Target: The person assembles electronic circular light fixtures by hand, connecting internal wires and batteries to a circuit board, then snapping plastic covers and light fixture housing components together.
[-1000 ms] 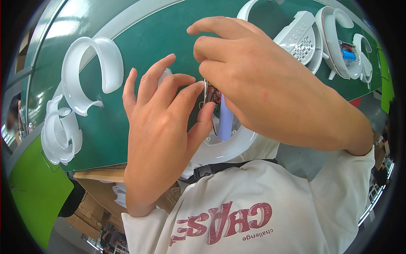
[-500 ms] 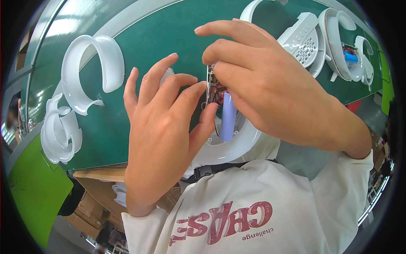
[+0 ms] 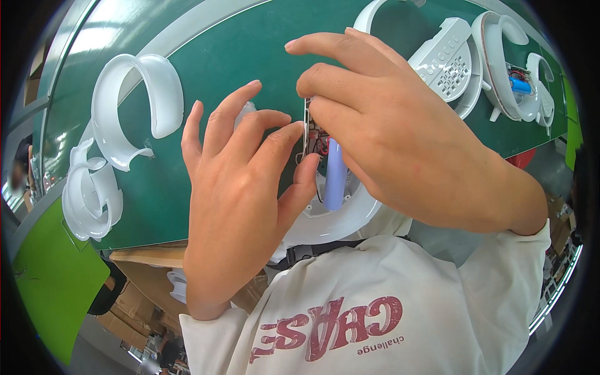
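A small circuit board (image 3: pixel 317 142) with red and dark wires stands on edge between my hands. My left hand (image 3: pixel 240 175) pinches its left edge with thumb and index finger, the other fingers spread. From above, my right hand (image 3: pixel 397 125) curls over the board's upper part, its index and middle fingers raised. Its thumb and the spot where it grips are hidden behind the hand. A lilac-blue cylindrical battery (image 3: pixel 335 178) hangs beside the board, close to my right hand. Underneath both lies a round white plastic housing (image 3: pixel 334 230), near my waist.
White curved shells (image 3: pixel 165 100) and a nested stack of them (image 3: pixel 94 200) lie on the green table (image 3: pixel 150 206) at left. At right are a perforated white cover (image 3: pixel 447 69) and a housing with a blue battery (image 3: pixel 520 86). A cardboard box (image 3: pixel 147 275) stands below the table edge.
My right hand has moved slightly down and left, covering more of the board's upper part. The battery has shifted slightly left. My left hand keeps nearly the same pinch.
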Demonstrator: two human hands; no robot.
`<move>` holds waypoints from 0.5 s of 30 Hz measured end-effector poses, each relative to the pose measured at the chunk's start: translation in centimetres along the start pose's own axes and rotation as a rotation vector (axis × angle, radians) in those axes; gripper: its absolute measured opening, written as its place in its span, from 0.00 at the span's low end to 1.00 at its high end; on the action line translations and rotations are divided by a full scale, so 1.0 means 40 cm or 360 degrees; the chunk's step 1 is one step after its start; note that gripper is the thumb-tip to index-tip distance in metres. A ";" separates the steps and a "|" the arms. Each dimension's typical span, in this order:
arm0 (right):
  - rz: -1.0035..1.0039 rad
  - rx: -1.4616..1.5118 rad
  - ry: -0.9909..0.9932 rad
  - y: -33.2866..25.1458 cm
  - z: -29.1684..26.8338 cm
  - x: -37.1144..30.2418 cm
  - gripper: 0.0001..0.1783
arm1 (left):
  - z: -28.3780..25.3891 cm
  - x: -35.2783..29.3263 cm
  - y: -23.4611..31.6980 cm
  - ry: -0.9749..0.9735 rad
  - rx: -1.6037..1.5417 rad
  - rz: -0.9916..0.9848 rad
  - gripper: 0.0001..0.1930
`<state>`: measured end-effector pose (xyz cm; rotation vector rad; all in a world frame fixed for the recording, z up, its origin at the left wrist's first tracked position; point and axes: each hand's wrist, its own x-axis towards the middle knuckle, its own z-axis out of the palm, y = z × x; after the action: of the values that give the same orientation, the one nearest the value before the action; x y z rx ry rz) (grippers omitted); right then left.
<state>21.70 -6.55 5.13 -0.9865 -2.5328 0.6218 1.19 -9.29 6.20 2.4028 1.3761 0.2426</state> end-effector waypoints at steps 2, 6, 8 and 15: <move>0.0020 -0.0025 -0.0161 -0.003 -0.008 0.007 0.09 | 0.000 0.001 -0.001 -0.0004 0.0001 0.0005 0.13; -0.0005 -0.0022 -0.0171 0.001 -0.010 0.010 0.09 | 0.000 -0.001 0.000 -0.0005 -0.0012 -0.0003 0.13; 0.0014 0.0008 -0.0082 0.002 -0.004 0.004 0.09 | 0.001 0.001 0.000 -0.0001 -0.0027 0.0001 0.13; 0.0004 0.0069 -0.0030 0.004 0.004 0.002 0.09 | 0.003 -0.002 -0.006 0.0001 -0.0043 -0.0009 0.12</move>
<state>21.66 -6.42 4.92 -0.9734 -2.5237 0.6873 0.98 -9.27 5.99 2.3765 1.3711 0.2584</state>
